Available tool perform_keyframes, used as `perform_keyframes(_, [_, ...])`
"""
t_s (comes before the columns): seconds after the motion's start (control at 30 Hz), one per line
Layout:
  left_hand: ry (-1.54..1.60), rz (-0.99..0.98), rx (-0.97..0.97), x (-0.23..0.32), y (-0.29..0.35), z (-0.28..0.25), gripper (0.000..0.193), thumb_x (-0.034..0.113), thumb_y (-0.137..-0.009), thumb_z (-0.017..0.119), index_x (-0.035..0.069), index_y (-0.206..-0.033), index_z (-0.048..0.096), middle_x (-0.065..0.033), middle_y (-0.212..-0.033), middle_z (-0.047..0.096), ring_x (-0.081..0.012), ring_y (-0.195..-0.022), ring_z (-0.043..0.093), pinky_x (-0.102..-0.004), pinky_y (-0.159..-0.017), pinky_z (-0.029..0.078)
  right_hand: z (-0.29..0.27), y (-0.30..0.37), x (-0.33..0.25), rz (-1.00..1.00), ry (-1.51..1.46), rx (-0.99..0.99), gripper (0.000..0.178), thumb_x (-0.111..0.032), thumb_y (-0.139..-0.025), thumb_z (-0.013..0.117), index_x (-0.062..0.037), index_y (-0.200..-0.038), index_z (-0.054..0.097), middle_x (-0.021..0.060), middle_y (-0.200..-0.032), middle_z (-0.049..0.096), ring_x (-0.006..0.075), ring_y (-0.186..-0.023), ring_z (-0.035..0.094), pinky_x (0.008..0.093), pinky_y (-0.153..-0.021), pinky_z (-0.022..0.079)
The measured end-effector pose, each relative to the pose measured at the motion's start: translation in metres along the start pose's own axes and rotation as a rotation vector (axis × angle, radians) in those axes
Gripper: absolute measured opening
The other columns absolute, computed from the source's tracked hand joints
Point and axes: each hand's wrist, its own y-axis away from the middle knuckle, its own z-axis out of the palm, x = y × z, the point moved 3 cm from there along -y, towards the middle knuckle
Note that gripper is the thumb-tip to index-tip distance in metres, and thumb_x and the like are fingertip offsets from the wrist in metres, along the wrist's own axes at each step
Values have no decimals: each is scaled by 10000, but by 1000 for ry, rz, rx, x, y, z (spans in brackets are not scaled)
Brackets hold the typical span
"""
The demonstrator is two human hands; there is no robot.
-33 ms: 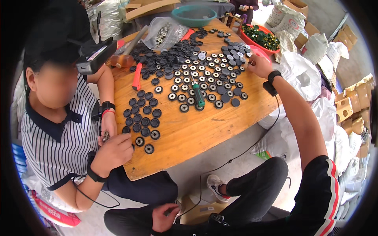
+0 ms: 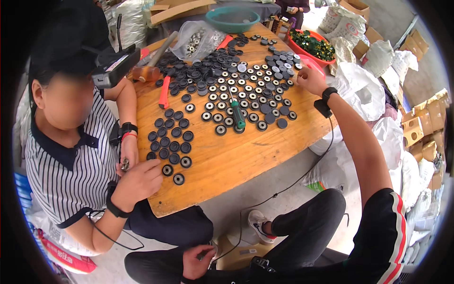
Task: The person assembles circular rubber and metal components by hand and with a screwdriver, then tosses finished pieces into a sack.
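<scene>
My right hand (image 2: 310, 79) is over the table's right edge, fingers bent and pressed together beside the far-right dark caps. What is between its fingertips, if anything, is too small to make out. Low over my lap, my left hand (image 2: 197, 261) is curled around small dark metallic pieces (image 2: 202, 255). Many round black caps (image 2: 248, 89) with metal ring inserts are spread before my right hand, along with plain dark grey caps (image 2: 266, 109). A green-handled screwdriver (image 2: 238, 115) lies among them.
Across the left corner of the wooden table (image 2: 227, 156), a co-worker's hand (image 2: 139, 185) touches near a group of black caps (image 2: 169, 135). Farther back are a plastic bag of metal parts (image 2: 196, 41), a teal basin (image 2: 232, 21) and a red basin (image 2: 326, 60). A cable hangs from my right wrist.
The co-worker's near hand has shifted slightly right and up toward the caps. My own hands have hardly moved.
</scene>
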Motion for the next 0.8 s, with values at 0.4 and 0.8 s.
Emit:
perform_keyframes(0.4, [-90, 130, -26, 15, -4, 10, 82, -27, -864, 755, -14, -945, 744, -72, -808, 756, -129, -721, 720, -262, -672, 557, 55, 43, -19, 29, -242, 62, 631, -403, -1010, 593, 31, -1460, 508, 295, -1459, 533, 394, -1309, 557, 466, -1091, 438])
perform_keyframes(0.8, [-202, 143, -118, 38, -4, 26, 163, 90, -856, 806, 51, -1010, 772, -88, -829, 747, -162, -714, 704, -281, -655, 530, 85, 67, -128, 4, 102, 32, 814, -577, -1001, 510, 16, -1541, 376, 307, -1623, 294, 455, -1518, 270, 505, -1246, 227])
